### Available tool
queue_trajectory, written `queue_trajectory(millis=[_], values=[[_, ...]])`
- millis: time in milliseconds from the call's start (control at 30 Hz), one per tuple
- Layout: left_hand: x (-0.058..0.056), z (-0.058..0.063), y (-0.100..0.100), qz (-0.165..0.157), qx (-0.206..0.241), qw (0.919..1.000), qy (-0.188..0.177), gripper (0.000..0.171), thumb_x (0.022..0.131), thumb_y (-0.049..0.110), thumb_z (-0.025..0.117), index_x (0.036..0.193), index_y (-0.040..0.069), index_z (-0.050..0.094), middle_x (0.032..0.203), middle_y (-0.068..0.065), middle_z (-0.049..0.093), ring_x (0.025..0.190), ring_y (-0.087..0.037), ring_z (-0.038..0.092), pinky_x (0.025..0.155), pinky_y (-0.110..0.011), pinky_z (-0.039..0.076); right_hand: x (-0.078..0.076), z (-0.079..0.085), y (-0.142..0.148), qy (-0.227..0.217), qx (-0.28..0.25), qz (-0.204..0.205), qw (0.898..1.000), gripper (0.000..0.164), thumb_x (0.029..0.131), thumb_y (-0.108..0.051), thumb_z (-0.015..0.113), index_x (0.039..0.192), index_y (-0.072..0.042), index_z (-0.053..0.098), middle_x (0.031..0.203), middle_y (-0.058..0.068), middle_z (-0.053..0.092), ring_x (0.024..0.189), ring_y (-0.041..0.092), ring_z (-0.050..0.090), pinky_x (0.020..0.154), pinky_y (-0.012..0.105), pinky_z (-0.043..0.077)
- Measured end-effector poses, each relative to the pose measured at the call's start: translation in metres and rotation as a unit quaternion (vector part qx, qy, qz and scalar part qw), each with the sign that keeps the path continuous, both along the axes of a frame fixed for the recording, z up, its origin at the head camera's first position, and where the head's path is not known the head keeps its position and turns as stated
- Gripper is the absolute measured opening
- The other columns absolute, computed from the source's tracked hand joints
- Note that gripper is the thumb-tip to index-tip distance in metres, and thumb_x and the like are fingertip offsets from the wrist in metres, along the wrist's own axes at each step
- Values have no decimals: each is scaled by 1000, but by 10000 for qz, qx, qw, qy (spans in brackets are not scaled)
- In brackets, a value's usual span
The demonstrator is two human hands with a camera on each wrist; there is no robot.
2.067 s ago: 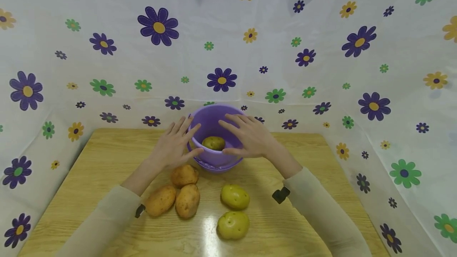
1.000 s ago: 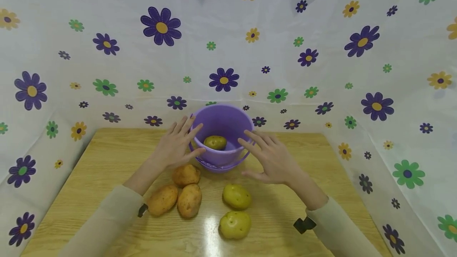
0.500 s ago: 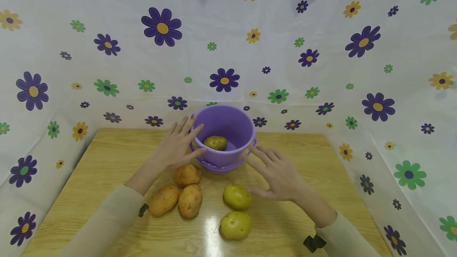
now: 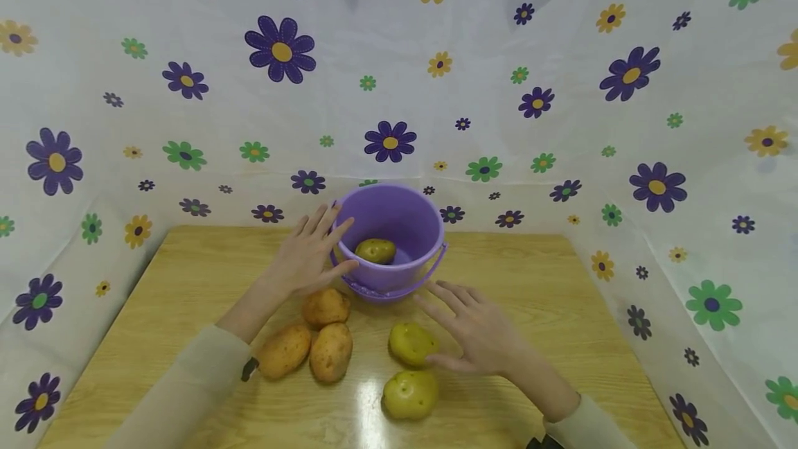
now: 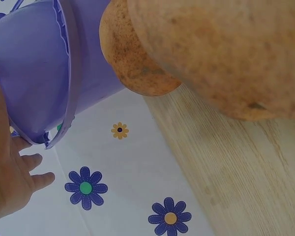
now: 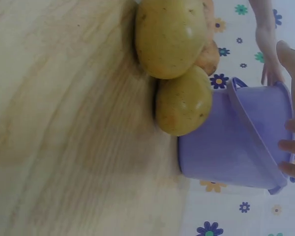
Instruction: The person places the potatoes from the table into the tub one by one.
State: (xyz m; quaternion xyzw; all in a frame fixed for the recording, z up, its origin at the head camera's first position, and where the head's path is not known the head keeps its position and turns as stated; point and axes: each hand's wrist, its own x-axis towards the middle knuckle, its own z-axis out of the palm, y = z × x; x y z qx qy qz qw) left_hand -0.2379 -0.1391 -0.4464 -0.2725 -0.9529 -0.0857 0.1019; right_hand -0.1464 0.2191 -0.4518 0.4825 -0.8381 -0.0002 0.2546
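A purple bucket (image 4: 389, 276) stands at the back of the table with one green potato (image 4: 375, 251) inside. My left hand (image 4: 305, 255) has its fingers spread at the bucket's left rim; the left wrist view shows the fingers beside the bucket's handle (image 5: 73, 64). Just right of the far yellow-green potato (image 4: 411, 344), my right hand (image 4: 476, 331) is held with fingers extended, holding nothing. A second yellow-green potato (image 4: 409, 394) lies nearer to me. Three brown potatoes (image 4: 332, 352) are grouped under and beside my left forearm.
The wooden table (image 4: 530, 283) is enclosed at the back and sides by a white flower-patterned cloth (image 4: 399, 102). The bucket's handle hangs down over its front side. The brown potatoes sit close to the bucket's front left.
My right hand has withdrawn from over the bucket, moving right and toward me, down beside the yellow-green potatoes. The left hand has stayed at the bucket's rim.
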Motion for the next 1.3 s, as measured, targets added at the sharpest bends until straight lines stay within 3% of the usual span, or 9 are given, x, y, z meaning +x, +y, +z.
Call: queue_trajectory(millis=[167,367,467,1067,1300], values=[[1,-1,0,1,9,10000,-17,86,101,67,51,168,17,29,178,-17,15,166,-41,13,133,-63,21,4,-12,-2,-42,77,71,9999,85,101,-78,35,155,-15,52,151,16,61,131,32,65,101,47,61],[0,-3,-1,10,-7,10000,-4,87,101,68,50,169,18,28,179,-16,15,166,-41,13,133,-63,20,2,-26,-4,-247,98,204,9994,87,92,-75,58,155,-16,52,148,13,63,127,29,68,100,46,61],[0,-3,-1,2,-5,10000,13,87,102,69,48,168,18,28,178,-17,15,166,-42,14,133,-64,20,2,-34,-5,-348,185,216,9990,88,90,-75,62,155,-16,51,148,13,63,128,28,68,101,45,61],[2,-1,0,15,14,10000,-54,86,102,67,50,169,18,27,179,-16,14,166,-40,12,134,-63,19,-7,-63,-10,-760,418,212,9960,77,97,-70,59,153,-17,55,147,11,65,129,27,67,104,43,60],[2,-1,0,20,18,10000,-48,86,102,67,50,169,17,28,179,-17,13,166,-40,12,134,-62,19,-11,-65,-15,-771,448,145,9959,71,98,-66,59,151,-18,56,144,7,67,124,24,69,102,42,60]])
